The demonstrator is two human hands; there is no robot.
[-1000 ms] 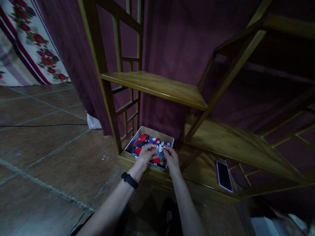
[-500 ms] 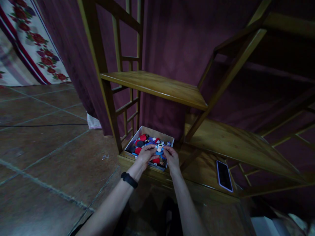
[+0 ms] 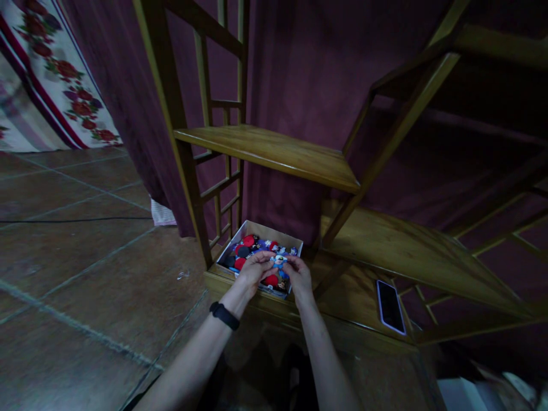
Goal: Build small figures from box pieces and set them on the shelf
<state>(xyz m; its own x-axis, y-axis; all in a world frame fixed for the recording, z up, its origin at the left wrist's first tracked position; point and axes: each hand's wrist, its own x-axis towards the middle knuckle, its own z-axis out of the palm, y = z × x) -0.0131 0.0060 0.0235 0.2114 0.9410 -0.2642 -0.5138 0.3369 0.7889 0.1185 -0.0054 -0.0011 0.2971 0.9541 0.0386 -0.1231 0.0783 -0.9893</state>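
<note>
Both my hands meet over a white cardboard box [image 3: 295,242] standing on the low wooden shelf. Between them is a small blue and white figure [image 3: 279,260], too small to make out fully. My left hand [image 3: 257,268] pinches its left side. On its right side, the fingers of my right hand [image 3: 299,274] are closed as well. Beneath and around them, the box is filled with small colourful pieces, among them red round pieces [image 3: 249,240] and a dark round piece [image 3: 243,251].
A phone with a light purple edge [image 3: 390,306] lies to the right on the low shelf [image 3: 342,291]. Above the box juts a wooden shelf board [image 3: 274,151]. A slanting wooden post [image 3: 394,137] rises at right. A dark cable [image 3: 77,219] crosses the tiled floor.
The blue and white figure has been tilted or turned a little between my fingers. Both hands stay in nearly the same place over the box.
</note>
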